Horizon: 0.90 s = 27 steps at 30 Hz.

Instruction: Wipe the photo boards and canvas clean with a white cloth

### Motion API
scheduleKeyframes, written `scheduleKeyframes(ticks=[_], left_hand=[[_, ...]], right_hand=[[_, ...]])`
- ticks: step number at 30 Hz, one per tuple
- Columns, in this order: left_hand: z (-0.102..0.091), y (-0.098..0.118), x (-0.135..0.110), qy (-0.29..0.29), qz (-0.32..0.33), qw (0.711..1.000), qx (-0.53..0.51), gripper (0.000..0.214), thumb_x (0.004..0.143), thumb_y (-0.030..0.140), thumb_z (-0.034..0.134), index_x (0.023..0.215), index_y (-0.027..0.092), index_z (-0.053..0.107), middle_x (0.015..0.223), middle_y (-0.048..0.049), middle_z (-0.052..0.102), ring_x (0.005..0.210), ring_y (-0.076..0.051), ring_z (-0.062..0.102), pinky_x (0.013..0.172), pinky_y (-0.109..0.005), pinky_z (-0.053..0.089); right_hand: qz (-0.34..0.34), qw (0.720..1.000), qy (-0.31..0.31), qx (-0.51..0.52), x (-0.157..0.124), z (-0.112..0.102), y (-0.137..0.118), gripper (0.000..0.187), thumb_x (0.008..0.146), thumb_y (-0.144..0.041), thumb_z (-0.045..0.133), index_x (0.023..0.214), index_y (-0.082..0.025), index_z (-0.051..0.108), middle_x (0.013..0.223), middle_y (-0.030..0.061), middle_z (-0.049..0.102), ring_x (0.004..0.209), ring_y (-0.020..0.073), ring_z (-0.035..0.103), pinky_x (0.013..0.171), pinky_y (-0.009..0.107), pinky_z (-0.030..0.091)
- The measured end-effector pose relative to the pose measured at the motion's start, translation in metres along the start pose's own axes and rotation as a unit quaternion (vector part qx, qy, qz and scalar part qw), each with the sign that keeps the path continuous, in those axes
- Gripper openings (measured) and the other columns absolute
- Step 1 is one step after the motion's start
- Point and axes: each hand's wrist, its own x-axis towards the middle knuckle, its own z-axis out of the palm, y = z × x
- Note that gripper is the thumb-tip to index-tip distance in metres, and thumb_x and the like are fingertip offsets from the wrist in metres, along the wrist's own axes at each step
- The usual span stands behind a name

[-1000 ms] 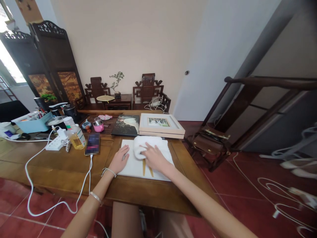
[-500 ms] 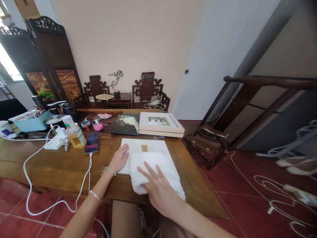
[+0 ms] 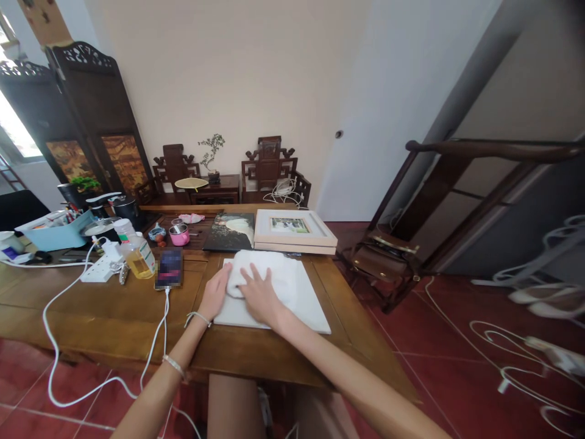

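A white rectangular board (image 3: pixel 315 311) lies flat near the front edge of the wooden table. On its upper left part rests a thick folded white towel (image 3: pixel 283 274). My right hand (image 3: pixel 261 296) presses down on the towel with its fingers spread; where the thumb lies is unclear. At the board's left edge, my left hand (image 3: pixel 217 292) lies with fingers stretched out, close against the towel's left side. The towel hides part of the board's far edge.
Behind the board lie a framed picture (image 3: pixel 292 227) and a dark painted panel (image 3: pixel 228 231). To the left are a phone (image 3: pixel 169 268) on a white cable, a bottle of yellow liquid (image 3: pixel 137 256), a power strip (image 3: pixel 103 266) and a pink cup (image 3: pixel 179 234). A wooden chair (image 3: pixel 402 213) stands right.
My right hand has slid the towel away from me and to the left, from the board's near part to its far part. It now covers the small brown label. My left hand stays at the edge.
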Motion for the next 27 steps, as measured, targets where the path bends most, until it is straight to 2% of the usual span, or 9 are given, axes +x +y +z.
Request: scheduleKeyframes(ticks=[3,6,9,12,14,17,20,23,27], left_hand=[[-0.003,0.001,0.0,0.034,-0.026,0.999,-0.034,0.047,0.093,0.038,0.024,0.127,0.016,0.048,0.136,-0.0043,0.047,0.126,-0.017,0.042,0.109,-0.036,0.029],[-0.003,0.001,-0.001,0.038,-0.03,0.998,-0.028,0.048,0.093,0.038,0.023,0.128,0.015,0.047,0.135,-0.0045,0.047,0.126,-0.017,0.042,0.109,-0.036,0.029],[0.0,0.0,-0.002,0.027,-0.008,1.0,0.005,0.045,0.092,0.037,0.026,0.126,0.017,0.05,0.133,-0.0042,0.049,0.124,-0.018,0.044,0.108,-0.039,0.031],[0.004,-0.001,-0.003,-0.013,0.033,0.998,0.06,0.039,0.088,0.034,0.04,0.118,0.017,0.057,0.131,-0.0068,0.051,0.124,-0.021,0.045,0.107,-0.041,0.031],[0.006,-0.003,-0.003,-0.038,0.056,0.994,0.088,0.036,0.085,0.03,0.044,0.113,0.017,0.061,0.129,-0.008,0.052,0.125,-0.022,0.043,0.107,-0.043,0.031],[0.007,-0.004,-0.003,-0.048,0.064,0.991,0.104,0.035,0.084,0.026,0.044,0.112,0.017,0.062,0.128,-0.0086,0.053,0.126,-0.022,0.042,0.107,-0.044,0.03],[0.005,-0.001,-0.003,-0.054,0.076,0.99,0.108,0.034,0.083,0.023,0.044,0.111,0.019,0.063,0.125,-0.006,0.056,0.124,-0.022,0.045,0.108,-0.043,0.03],[0.002,0.005,-0.003,-0.057,0.093,0.988,0.108,0.031,0.083,0.02,0.044,0.105,0.023,0.066,0.118,-0.0026,0.062,0.115,-0.021,0.054,0.103,-0.038,0.036],[0.0,0.009,-0.003,-0.062,0.094,0.988,0.11,0.03,0.084,0.02,0.043,0.1,0.023,0.068,0.106,-0.0026,0.068,0.1,-0.019,0.062,0.092,-0.032,0.046]], right_hand=[[-0.095,0.995,0.006,0.007,-0.025,-0.002,-0.014,0.042,0.075,-0.01,0.043,0.112,-0.017,0.061,0.144,0.0116,0.03,0.133,0.0358,0.013,0.1,0.065,0.012],[-0.157,0.987,-0.028,0.032,-0.056,-0.006,-0.021,0.04,0.07,-0.009,0.046,0.105,-0.017,0.064,0.145,0.0089,0.03,0.135,0.0332,0.012,0.103,0.062,0.011],[-0.133,0.988,-0.06,0.059,-0.08,-0.011,-0.016,0.04,0.067,-0.008,0.047,0.101,-0.017,0.065,0.144,0.0078,0.031,0.135,0.0325,0.012,0.104,0.061,0.011],[-0.078,0.993,-0.036,0.082,-0.085,-0.012,-0.001,0.044,0.068,-0.005,0.043,0.103,-0.019,0.064,0.142,0.0072,0.035,0.134,0.0302,0.017,0.104,0.059,0.015],[-0.053,0.995,-0.018,0.084,-0.074,-0.012,0.012,0.046,0.068,-0.004,0.041,0.106,-0.02,0.062,0.141,0.008,0.038,0.134,0.0291,0.02,0.103,0.056,0.018],[0.001,0.997,-0.014,0.076,-0.042,-0.013,0.028,0.05,0.069,-0.004,0.041,0.114,-0.018,0.058,0.136,0.0119,0.043,0.132,0.0296,0.025,0.1,0.054,0.023],[0.044,0.996,-0.016,0.078,0.0,-0.018,0.031,0.05,0.073,-0.006,0.038,0.118,-0.019,0.055,0.122,0.0164,0.055,0.121,0.0316,0.041,0.092,0.053,0.033],[0.035,0.995,-0.018,0.091,0.038,-0.023,0.023,0.043,0.075,-0.01,0.039,0.111,-0.022,0.059,0.11,0.0137,0.062,0.106,0.0289,0.054,0.085,0.045,0.039],[0.012,0.994,-0.019,0.11,0.064,-0.024,0.012,0.04,0.074,-0.014,0.043,0.109,-0.026,0.06,0.112,0.008,0.062,0.103,0.0252,0.056,0.083,0.036,0.04]])
